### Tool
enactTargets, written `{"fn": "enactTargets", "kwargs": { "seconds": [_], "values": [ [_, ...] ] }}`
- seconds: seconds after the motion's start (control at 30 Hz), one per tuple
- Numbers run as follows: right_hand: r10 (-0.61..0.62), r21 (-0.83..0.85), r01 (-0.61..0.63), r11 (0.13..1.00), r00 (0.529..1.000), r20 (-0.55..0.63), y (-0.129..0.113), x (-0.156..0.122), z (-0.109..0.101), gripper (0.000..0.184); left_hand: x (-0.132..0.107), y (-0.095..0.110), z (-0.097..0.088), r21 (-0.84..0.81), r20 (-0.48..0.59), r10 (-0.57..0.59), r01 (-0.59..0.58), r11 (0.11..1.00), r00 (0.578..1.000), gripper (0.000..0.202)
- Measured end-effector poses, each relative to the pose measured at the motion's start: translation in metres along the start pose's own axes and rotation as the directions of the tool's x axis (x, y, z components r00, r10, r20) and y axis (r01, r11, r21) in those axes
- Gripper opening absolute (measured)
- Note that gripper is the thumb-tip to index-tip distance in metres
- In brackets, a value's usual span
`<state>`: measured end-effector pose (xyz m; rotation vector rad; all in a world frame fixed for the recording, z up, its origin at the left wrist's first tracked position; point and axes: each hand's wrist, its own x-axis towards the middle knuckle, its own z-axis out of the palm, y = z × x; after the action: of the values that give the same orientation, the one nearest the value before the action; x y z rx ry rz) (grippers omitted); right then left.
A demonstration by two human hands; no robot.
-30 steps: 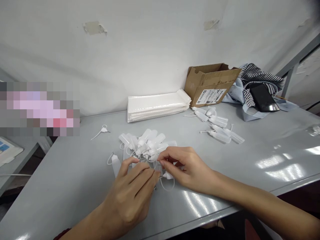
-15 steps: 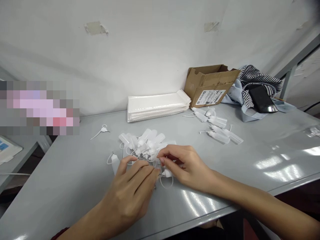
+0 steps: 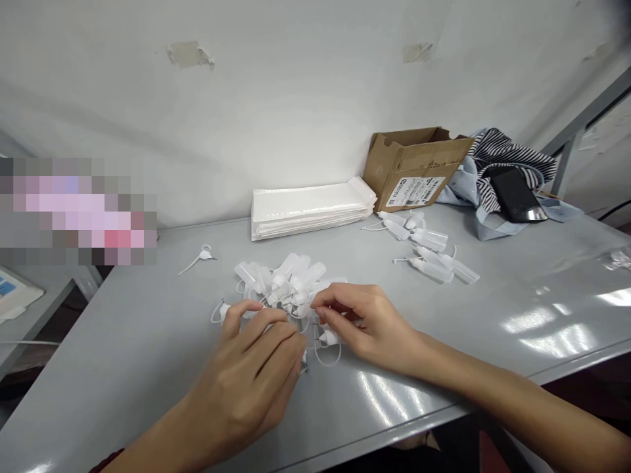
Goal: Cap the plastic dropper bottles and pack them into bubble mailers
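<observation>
A loose heap of small translucent squeeze bottles point(image 3: 288, 279) with white needle-tip caps and looped cap straps lies in front of me. My left hand point(image 3: 256, 374) is curled over the heap's near left side, its fingertips hidden. A thin needle tip point(image 3: 304, 361) shows just beside those fingers. At the heap's right side, my right hand point(image 3: 367, 322) has thumb and forefinger closed in a pinch; whatever is between them is too small to make out. A white-capped bottle point(image 3: 329, 337) lies partly under the right hand.
Several similar bottles point(image 3: 434, 253) lie to the right. One loose cap point(image 3: 206, 255) sits far left. White padded envelopes point(image 3: 313, 203) are stacked by the wall, beside a cardboard box point(image 3: 414, 164). Striped cloth point(image 3: 515, 154) and a black device point(image 3: 517, 194) lie at the right.
My left hand has shifted a little to the left and toward me, uncovering more beside the right fingertips. The right hand has stayed nearly in place.
</observation>
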<state>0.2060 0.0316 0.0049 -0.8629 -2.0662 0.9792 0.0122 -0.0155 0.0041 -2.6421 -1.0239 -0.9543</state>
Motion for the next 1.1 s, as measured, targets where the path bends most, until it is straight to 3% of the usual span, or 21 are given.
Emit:
{"fn": "enactTargets", "kwargs": {
  "seconds": [1.1],
  "values": [
    [-0.046,-0.042,0.045,0.998,0.999,-0.012,0.0036,-0.0024,0.0047,0.014,-0.0019,0.0,0.0072,-0.124,0.004,-0.009,0.01,0.992,1.0,0.019]
  ]
}}
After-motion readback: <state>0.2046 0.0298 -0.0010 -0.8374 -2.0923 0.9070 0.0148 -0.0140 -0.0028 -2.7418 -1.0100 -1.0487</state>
